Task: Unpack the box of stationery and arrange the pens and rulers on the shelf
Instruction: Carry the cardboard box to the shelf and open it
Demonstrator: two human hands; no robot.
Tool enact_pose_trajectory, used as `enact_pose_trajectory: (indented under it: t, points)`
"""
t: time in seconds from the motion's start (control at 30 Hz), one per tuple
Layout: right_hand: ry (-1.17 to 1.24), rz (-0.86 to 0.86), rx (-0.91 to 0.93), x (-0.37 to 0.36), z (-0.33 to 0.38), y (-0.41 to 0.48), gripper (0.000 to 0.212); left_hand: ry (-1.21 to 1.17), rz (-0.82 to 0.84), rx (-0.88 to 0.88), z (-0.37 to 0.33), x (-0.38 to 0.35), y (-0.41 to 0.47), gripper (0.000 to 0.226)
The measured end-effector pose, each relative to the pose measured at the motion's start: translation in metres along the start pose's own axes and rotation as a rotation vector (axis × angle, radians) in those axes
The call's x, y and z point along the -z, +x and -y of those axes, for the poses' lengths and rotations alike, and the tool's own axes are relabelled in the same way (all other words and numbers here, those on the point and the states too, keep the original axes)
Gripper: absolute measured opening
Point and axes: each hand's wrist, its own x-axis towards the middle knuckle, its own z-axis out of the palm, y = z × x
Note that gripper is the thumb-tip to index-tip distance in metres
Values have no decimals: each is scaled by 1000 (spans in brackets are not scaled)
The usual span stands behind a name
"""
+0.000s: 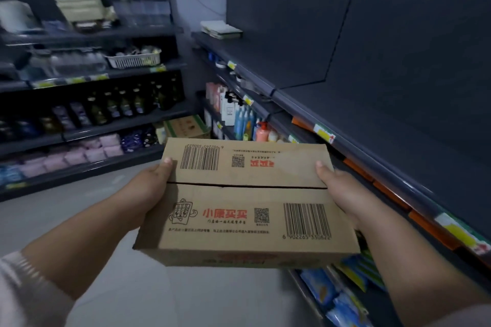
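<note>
A closed cardboard box (247,202), its two top flaps meeting at a dark seam across the middle, is held in mid-air at the centre of a shop aisle, above the pale floor (186,295). The left hand (151,183) grasps the box's left side and the right hand (342,191) its right side, each with a thumb laid over the top edge (the other fingers are hidden beneath the cardboard). Barcodes, QR codes and red printed characters mark both flaps. Just to the right runs a dark grey shelf (398,119), with a small stack of notebooks (221,30) at its far end. Cleaning bottles (239,114) stand on a lower tier beyond the box, and blue packets (334,297) lie below it. Across the aisle, dark bottles (127,106) and a white basket (134,60) fill the left racks, with a second carton (186,126) in the corner.
</note>
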Motion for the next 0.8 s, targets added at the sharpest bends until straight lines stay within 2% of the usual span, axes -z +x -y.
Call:
enact_pose_trajectory:
  t: [0.13, 0.27, 0.33, 0.5, 0.63, 0.8]
  points:
    - [-58, 51, 0, -27, 33, 50, 79, -19, -59, 50, -12, 15, 37, 44]
    - [-16, 79, -3, -59, 64, 99, 62, -26, -97, 60, -22, 33, 95, 45]
    - [-32, 96, -13, -78, 80, 125, 67, -25, -98, 59, -29, 42, 126, 44]
    - [-127, 81, -28, -124, 128, 203, 112, -41, -86, 95, -56, 74, 212, 44]
    - [-62, 83, -7, -161, 176, 246, 86, -30, -109, 78, -85, 101, 282, 46]
    - [-63, 87, 24, -192, 220, 312, 94, -17, -181, 62, -122, 120, 360, 42]
